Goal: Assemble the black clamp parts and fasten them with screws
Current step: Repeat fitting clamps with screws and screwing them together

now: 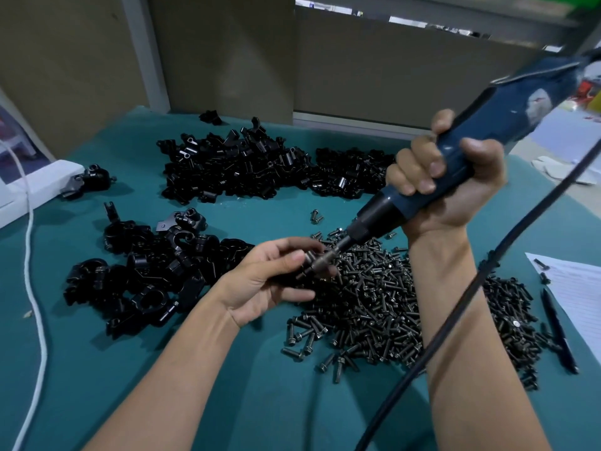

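left fingers (294, 257) pinching small black clamp part (308, 262), right hand (445, 180) wrapped round blue electric screwdriver (455, 164), bit tip at the part, screw pile (390, 297) beneath on green table (227, 369)

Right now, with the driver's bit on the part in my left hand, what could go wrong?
1. The left hand pinches the small part right at the bit; a slip could jab the fingers.
2. The part is held in the air over the screw pile; if it twists free, it may drop in there.
3. The cable crosses the right forearm and could tug the driver, gripped by the right hand, off line.
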`<state>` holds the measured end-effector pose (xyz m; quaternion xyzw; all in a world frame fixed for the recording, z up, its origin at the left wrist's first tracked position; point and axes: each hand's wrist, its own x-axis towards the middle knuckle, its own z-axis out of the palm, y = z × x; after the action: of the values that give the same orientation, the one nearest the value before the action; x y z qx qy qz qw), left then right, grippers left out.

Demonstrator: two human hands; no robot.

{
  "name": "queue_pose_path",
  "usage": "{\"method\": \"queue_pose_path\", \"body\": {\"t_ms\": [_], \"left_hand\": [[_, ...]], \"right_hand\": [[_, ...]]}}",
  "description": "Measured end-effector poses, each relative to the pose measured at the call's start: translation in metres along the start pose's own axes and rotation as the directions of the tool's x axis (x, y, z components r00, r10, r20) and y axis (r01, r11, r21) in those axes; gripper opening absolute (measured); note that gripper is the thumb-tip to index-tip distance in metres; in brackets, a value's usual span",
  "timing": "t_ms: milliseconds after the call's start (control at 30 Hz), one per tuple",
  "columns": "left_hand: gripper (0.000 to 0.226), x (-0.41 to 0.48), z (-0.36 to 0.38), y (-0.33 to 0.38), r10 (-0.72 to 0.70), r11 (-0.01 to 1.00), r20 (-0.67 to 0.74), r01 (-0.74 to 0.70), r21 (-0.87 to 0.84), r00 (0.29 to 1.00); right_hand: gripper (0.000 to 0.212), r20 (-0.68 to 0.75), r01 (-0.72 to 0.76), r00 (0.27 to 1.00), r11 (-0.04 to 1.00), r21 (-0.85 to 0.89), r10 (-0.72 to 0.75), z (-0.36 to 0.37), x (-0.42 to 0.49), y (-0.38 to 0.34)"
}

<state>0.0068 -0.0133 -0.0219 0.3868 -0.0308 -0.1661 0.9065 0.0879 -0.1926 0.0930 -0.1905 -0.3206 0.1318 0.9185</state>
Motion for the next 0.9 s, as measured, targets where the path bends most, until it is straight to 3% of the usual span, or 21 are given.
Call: {"method": "queue_pose_path", "body": {"t_ms": [100,167,233,300,367,533,700,900], "left_hand": [[0.060,-0.001,0.011,-0.009,-0.050,0.975,-0.017,0.045,-0.220,0.999],[0.066,0.001,0.018,-0.016,-0.052,0.912,-0.013,0.043,-0.409,0.999],[0.066,0.004,0.022,-0.018,-0.093,0.886,0.049,0.105,-0.451,0.994],[0.048,0.005,0.020,-0.017,-0.174,0.938,0.081,0.190,-0.289,0.981],[0.036,0.006,0.013,-0.012,-0.176,0.973,0.015,0.176,-0.150,0.984],[0.023,0.003,0.013,-0.006,-0.146,0.959,-0.082,0.162,0.234,0.986],[0.023,0.004,0.012,0.007,0.187,0.971,-0.229,-0.143,0.193,0.955],[0.046,0.004,0.007,0.016,0.412,0.909,-0.290,-0.414,0.059,0.864]], "right_hand": [[0.020,0.041,0.055,0.997,0.987,0.151,-0.062,0.005,0.002,-0.009],[0.019,0.074,0.068,0.994,0.984,0.164,-0.081,0.005,0.003,-0.012],[0.028,0.088,0.050,0.994,0.992,0.120,-0.061,0.001,0.005,-0.010],[0.036,0.039,0.062,0.998,0.992,-0.108,-0.058,-0.006,0.007,-0.007],[0.038,-0.012,0.031,0.999,0.959,-0.280,-0.035,-0.015,0.006,-0.002],[0.044,-0.159,-0.014,0.986,0.942,-0.334,-0.042,-0.032,-0.002,0.007],[0.034,-0.211,0.024,0.972,0.937,-0.349,-0.103,-0.030,-0.005,-0.002],[0.053,-0.136,0.117,0.975,0.927,-0.356,-0.176,-0.016,-0.006,-0.015]]}}
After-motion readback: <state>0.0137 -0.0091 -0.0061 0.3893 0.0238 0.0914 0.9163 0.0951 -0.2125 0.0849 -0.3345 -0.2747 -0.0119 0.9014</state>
